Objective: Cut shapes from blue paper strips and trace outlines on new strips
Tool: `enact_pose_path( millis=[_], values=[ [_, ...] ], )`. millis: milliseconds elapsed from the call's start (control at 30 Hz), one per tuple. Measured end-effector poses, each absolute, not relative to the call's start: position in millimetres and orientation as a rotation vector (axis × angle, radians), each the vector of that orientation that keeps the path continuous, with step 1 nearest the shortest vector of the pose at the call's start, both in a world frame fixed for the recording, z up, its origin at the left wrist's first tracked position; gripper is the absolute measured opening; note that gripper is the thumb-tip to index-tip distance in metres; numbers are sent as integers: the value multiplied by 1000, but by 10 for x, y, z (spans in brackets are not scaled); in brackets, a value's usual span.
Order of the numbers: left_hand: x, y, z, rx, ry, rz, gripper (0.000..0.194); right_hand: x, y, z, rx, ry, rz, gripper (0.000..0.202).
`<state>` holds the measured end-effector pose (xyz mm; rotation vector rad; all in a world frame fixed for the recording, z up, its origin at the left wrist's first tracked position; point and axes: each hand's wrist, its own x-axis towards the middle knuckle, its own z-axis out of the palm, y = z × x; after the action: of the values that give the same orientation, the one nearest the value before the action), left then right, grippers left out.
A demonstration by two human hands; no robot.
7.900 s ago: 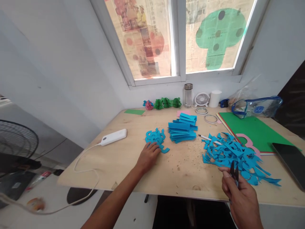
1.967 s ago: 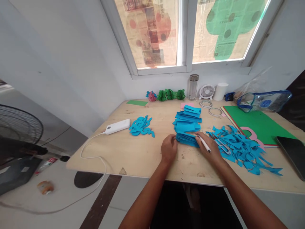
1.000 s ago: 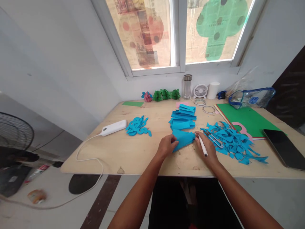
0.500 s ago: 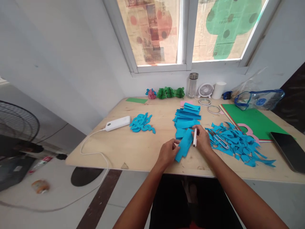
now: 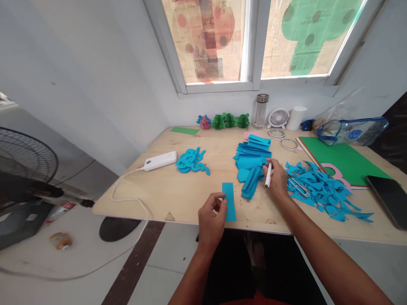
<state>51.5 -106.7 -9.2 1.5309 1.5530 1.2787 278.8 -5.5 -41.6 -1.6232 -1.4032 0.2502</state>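
Near the table's front edge, my left hand point(image 5: 213, 216) pinches a blue paper strip point(image 5: 229, 202) between thumb and fingers. My right hand point(image 5: 274, 177) is closed around a white pen point(image 5: 269, 175), its dark tip pointing down. Beside the right hand lies a small bundle of folded blue strips point(image 5: 252, 182), just below a larger stack of blue paper point(image 5: 252, 153). Right of that hand spreads a heap of blue scraps point(image 5: 327, 195) with white-handled scissors or a cutter point(image 5: 299, 187) on it. Curly blue cut-outs point(image 5: 190, 161) lie to the left.
A white power bank point(image 5: 160, 161) with a cable sits at left. Along the back stand paper ornaments point(image 5: 229, 121), a glass bottle point(image 5: 260, 112), a small fan point(image 5: 278, 118) and a white roll point(image 5: 296, 118). Green sheets point(image 5: 346, 159) and a phone point(image 5: 388, 201) lie at right.
My left hand has drawn one blue strip away to the left, apart from the bundle. The bundle now rests by my right hand, which still holds the pen. The view has shifted slightly.
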Motion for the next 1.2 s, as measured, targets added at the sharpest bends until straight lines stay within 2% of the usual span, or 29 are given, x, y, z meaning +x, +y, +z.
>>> enact_pose_path(
  millis=[133, 300, 433, 1200],
  values=[
    [689, -986, 22, 1581, 1412, 1321, 18, 2809, -276, -324, -1557, -1370, 282, 36],
    [933, -953, -131, 1832, 1277, 943, 17, 2769, -647, -398, -1497, -1463, 420, 31],
    [1041, -888, -295, 2011, 1366, 747, 19, 2701, -741, -526, -1532, -1629, 471, 31],
    [1327, 285, -477, 1996, 1448, 935, 22, 2719, 346, -547, -1618, -1676, 260, 33]
  ],
)
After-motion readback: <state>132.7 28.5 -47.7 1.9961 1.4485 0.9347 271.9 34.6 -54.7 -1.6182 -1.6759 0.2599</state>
